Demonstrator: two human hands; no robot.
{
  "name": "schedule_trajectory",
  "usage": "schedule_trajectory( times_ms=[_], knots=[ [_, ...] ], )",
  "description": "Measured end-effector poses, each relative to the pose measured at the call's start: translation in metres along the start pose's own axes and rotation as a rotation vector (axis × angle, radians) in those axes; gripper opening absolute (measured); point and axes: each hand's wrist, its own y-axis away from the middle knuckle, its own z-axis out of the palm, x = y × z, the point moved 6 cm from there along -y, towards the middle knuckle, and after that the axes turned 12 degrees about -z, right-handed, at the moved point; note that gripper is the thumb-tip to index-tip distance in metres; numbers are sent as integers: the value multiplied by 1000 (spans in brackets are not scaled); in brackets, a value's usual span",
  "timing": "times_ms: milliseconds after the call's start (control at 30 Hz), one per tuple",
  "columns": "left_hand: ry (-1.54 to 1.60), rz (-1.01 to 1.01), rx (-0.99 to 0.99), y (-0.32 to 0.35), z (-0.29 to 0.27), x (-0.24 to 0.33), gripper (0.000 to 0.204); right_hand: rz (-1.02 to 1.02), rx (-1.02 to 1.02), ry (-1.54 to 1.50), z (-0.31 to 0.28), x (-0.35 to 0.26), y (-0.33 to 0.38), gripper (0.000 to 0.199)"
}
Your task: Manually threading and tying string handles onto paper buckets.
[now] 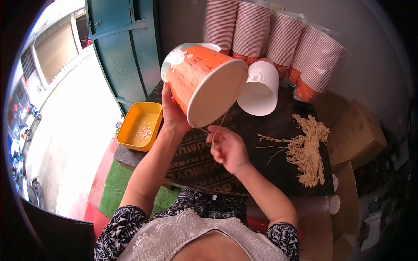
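Note:
An orange paper bucket [188, 71] with a white rim and white inside is tilted so its mouth faces me. My left hand [173, 111] grips it from below and the left, its fingers partly hidden behind the wall. A thin beige cord [224, 116] runs from the far right of the rim across the mouth to my right hand [226, 148], which pinches it just below the rim. Another bit of cord hangs at the rim's lower left. To the right on the dark table [270, 169] lies a heap of beige cords [307, 150], several strands trailing left.
A yellow plastic tray [152, 135] with small bits in it stands at the table's left edge. White nested buckets [257, 93] lie behind the held one. Tall wrapped stacks of paper buckets [251, 30] line the wall. Cardboard boxes [357, 135] stand at the right.

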Motion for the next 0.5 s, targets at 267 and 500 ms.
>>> schedule_trajectory(
  times_ms=[267,500],
  knots=[
    [-19,-98,9,-14,12,17,78,-970,38,1183,6,-67,24,27],
    [-164,-195,63,-24,18,5,76,-995,-190,1160,53,-82,-2,35]
  ],
)
